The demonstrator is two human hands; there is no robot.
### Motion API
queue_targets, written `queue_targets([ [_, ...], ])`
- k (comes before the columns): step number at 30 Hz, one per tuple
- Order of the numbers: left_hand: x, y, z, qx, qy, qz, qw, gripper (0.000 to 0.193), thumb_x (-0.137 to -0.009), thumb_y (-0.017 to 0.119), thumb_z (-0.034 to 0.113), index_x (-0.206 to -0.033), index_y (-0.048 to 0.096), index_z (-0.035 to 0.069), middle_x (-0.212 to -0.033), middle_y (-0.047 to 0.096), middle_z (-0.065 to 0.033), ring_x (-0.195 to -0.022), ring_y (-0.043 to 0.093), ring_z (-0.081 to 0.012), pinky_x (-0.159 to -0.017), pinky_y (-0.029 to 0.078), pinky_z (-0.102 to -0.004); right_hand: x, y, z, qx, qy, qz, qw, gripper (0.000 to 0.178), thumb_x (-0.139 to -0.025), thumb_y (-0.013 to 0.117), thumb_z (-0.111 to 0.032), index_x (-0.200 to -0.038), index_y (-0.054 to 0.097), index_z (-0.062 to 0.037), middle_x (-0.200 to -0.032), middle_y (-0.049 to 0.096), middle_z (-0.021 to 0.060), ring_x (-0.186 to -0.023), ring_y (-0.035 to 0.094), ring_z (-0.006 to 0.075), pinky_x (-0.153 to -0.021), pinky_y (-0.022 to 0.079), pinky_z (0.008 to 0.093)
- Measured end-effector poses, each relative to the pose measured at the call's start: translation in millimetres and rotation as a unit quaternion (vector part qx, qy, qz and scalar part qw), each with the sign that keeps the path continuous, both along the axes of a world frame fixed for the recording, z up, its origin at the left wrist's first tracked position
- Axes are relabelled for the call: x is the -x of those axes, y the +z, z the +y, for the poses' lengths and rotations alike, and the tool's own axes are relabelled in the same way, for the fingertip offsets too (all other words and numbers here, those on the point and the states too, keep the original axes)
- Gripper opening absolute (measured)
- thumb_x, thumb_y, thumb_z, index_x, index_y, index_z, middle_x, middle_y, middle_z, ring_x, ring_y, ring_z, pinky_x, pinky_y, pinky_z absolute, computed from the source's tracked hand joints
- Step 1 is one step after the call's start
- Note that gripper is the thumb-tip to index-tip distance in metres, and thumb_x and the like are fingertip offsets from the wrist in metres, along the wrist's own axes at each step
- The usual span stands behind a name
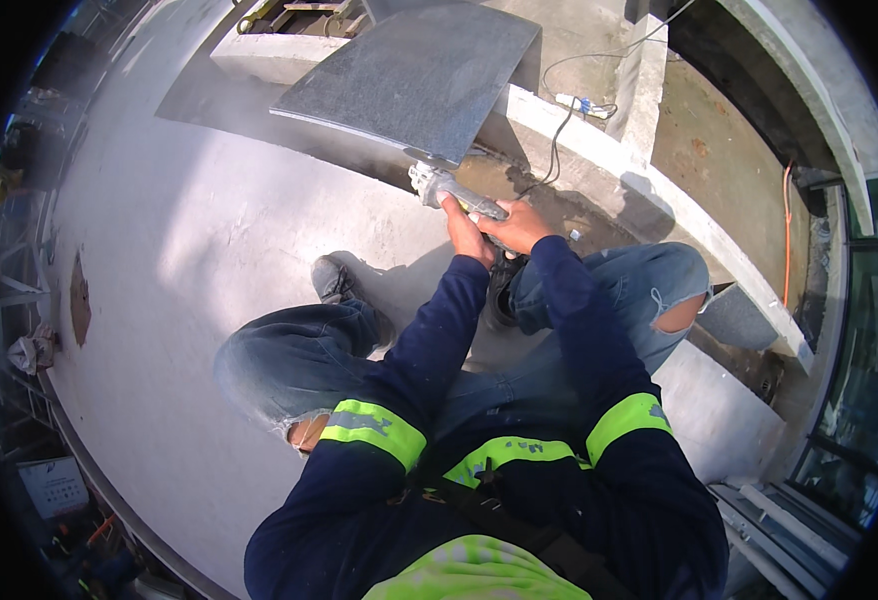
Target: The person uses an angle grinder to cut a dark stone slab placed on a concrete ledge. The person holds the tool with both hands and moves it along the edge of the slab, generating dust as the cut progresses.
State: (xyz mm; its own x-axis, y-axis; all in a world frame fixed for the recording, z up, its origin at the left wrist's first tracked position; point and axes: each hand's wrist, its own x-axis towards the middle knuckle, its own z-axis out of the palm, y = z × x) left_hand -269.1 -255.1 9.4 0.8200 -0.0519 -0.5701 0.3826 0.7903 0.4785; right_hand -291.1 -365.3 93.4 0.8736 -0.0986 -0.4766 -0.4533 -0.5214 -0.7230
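Note:
Both hands are wrapped round a dusty grey angle grinder (449, 188), its head pointing away to the left. My left hand (465, 236) grips it nearer the head, and my right hand (517, 226) holds the rear end of its body. The head meets the near corner of a dark grey stone slab (414, 75), whose pale cut edge faces me. Whether the disc touches the slab cannot be made out. The slab rests tilted over a low concrete kerb. Pale dust hangs along its left side.
A black cable (556, 150) runs from the grinder to a blue-and-white plug connector (584, 105). The white kerb (599, 150) curves to the right. My shoe (334, 280) stands on the dusty pale floor (189, 300). An orange hose (787, 235) hangs at the far right, above pale pipes (789, 530).

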Motion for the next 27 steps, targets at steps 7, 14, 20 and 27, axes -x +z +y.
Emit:
queue_targets([
  [7, 1.9, 4.1, -2.3, 0.008, 0.000, -0.010, 1.000, 0.078, -0.118, 0.044, 0.077, -0.149, 0.058, 0.007, -0.122, 0.074, -0.0156, -0.112, 0.075, -0.0318, -0.103, 0.062, -0.0491, 1.2, 6.4, -4.7, 0.012, 0.012, 0.061, 0.998, 0.087, -0.094, 0.081, -0.069, -0.156, 0.074, -0.0086, -0.131, 0.084, 0.0238, -0.118, 0.083, 0.0363, -0.101, 0.065, 0.0434],
  [14, -3.5, -2.5, 0.3, 0.008, 0.000, -0.026, 1.000, 0.078, -0.118, 0.044, 0.077, -0.149, 0.059, 0.007, -0.122, 0.074, -0.0151, -0.112, 0.075, -0.0321, -0.103, 0.062, -0.0489, -4.1, -0.5, -2.2, 0.036, 0.032, 0.004, 0.999, 0.090, -0.094, 0.082, -0.068, -0.162, 0.070, -0.0096, -0.128, 0.085, 0.0234, -0.100, 0.087, 0.0304, -0.087, 0.067, 0.0397],
  [20, 1.5, -4.8, -2.7, 0.007, 0.005, -0.007, 1.000, 0.077, -0.118, 0.045, 0.077, -0.149, 0.058, 0.008, -0.118, 0.074, -0.0155, -0.109, 0.075, -0.0325, -0.101, 0.062, -0.0492, 2.6, -0.8, -5.5, 0.001, 0.005, 0.031, 0.999, 0.086, -0.096, 0.083, -0.064, -0.160, 0.071, -0.0075, -0.123, 0.086, 0.0217, -0.094, 0.086, 0.0295, -0.083, 0.067, 0.0393],
  [27, 3.1, -1.1, -6.3, 0.007, 0.014, 0.005, 1.000, 0.077, -0.117, 0.048, 0.078, -0.149, 0.058, 0.009, -0.117, 0.074, -0.0154, -0.107, 0.075, -0.0320, -0.099, 0.063, -0.0498, 3.5, 1.3, -7.3, 0.003, 0.003, 0.033, 0.999, 0.082, -0.096, 0.083, -0.063, -0.157, 0.073, -0.0087, -0.116, 0.087, 0.0194, -0.090, 0.085, 0.0293, -0.078, 0.066, 0.0404],
])
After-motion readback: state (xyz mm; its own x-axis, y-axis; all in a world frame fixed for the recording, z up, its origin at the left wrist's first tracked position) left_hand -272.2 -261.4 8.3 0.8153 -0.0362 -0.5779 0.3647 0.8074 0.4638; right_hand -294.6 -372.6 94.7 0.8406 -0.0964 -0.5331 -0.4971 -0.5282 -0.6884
